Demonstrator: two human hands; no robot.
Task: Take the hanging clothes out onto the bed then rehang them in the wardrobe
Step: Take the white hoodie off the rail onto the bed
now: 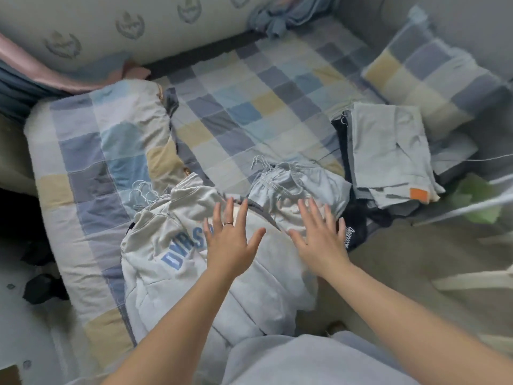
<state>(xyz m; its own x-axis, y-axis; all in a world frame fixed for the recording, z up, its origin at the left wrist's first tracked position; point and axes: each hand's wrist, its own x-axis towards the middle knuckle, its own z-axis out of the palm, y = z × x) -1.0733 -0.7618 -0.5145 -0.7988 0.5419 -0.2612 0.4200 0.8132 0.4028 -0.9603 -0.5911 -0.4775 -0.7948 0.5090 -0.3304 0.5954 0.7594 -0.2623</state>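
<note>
1. Neither hand holds anything. The left hand (230, 243) and the right hand (322, 240) both have fingers straight and fanned wide, palms down, over a heap of clothes. Whether the palms touch the cloth or hover just above it cannot be told.
2. Both bare forearms reach forward from the bottom edge, nearly parallel, with the hands side by side and a little apart. A ring sits on one finger of the left hand.
3. Under the left hand lies a white sweatshirt (166, 262) with blue letters, crumpled at the near edge of the bed.
4. Just beyond the right hand's fingertips lies a pair of pale blue shorts (299, 182) with an elastic waist. Thin wire hanger hooks (261, 162) poke out beside them. A dark garment (354, 232) lies beside the right hand.
5. Further right, a folded grey stack (388, 151) rests on the checked sheet (263, 107). A folded quilt (111, 145) lies to the left and a matching pillow (435, 79) at far right.
6. Progress, as a judgement: the clothes are out on the bed, so the first half looks done or nearly so. The wardrobe is not in view, and rehanging looks yet to begin.
</note>
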